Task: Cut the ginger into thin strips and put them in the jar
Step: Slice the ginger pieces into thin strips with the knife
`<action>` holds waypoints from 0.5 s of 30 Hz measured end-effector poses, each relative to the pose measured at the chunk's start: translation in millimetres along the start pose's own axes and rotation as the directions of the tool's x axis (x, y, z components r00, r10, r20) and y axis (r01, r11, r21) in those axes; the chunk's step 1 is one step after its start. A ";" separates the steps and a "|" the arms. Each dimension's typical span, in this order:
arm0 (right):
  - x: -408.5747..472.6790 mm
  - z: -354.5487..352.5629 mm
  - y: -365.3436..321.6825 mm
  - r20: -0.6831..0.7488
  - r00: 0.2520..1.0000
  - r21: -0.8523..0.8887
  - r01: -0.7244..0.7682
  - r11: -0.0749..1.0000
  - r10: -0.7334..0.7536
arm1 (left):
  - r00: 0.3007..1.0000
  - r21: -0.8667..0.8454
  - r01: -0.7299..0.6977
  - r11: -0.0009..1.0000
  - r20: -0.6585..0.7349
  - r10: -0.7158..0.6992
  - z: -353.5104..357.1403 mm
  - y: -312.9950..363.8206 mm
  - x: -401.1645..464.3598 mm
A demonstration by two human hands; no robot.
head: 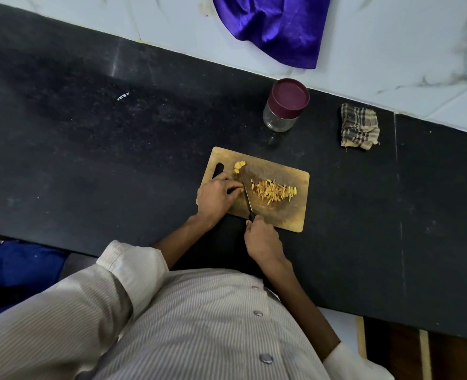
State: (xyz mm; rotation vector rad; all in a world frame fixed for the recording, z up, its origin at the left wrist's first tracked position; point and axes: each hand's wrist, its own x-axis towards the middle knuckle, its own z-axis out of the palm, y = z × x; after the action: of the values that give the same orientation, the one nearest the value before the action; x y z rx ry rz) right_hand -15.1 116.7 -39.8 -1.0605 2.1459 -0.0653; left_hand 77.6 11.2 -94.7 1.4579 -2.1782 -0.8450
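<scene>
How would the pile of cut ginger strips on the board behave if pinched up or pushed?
The ginger strips look thin and loose, so a push would likely scatter them across the cutting board. Probably very light; a pinch would lift only some.

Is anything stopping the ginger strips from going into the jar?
Yes. The jar has its maroon lid on, so the ginger strips on the cutting board cannot go in until it comes off. The black counter between board and jar shows nothing else in the way.
</scene>
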 end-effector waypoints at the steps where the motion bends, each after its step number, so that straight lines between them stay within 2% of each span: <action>1: -1.0 0.6 1.6 0.006 1.000 -0.001 0.000 1.000 0.000 | 1.000 -0.001 -0.001 1.000 0.000 0.001 -0.3 0.0 0.2; 15: -4.9 -4.0 9.6 -0.048 0.999 0.095 0.021 0.995 -0.016 | 1.000 -0.023 0.001 1.000 0.025 0.000 -2.2 -2.8 1.2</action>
State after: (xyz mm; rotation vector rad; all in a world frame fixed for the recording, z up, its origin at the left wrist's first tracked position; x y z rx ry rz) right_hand -22.2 125.5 -37.3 -1.0327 2.1523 -0.2019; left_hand 80.4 8.8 -94.9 1.4449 -2.1788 -0.8897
